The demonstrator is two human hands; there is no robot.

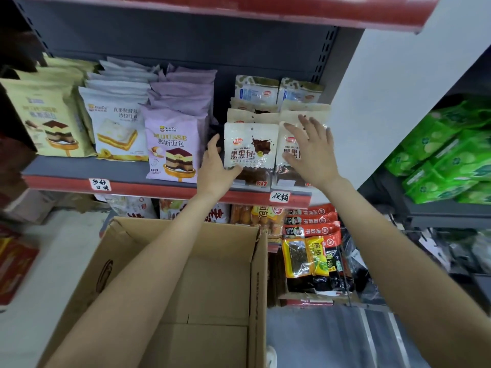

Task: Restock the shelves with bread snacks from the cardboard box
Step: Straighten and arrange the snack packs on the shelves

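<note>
- Step in hand, as I judge it: squaring up the two front bread packs on the shelf [79, 166]; both hands are at the right end of it
- Left hand [215, 166] holds the left pack [249, 150] at its lower left corner, thumb on the face, fingers curled round behind its side edge
- Right hand [309, 147] lies flat on the right pack [289, 155], fingers spread and straight, pressing, not pinching
- To do it well: push both packs back together so the fronts line up with the shelf lip; keep them upright against the stacks behind; steady the left pack by the edge, not by its soft middle
- Risk: the packs look slippery and lean forward; letting go early may tip one off the lip
- Box [255, 261] stands open below the shelf, between the arms; what shows of its inside is bare cardboard, no packs visible; near end hidden by the frame edge
- Shelf holds, left to right: yellow bags [50, 123], white bags [119, 128], mousse bags [172, 144], then the two pack rows, several deep
- Lower shelf holds mixed snack packets [310, 251]
</note>
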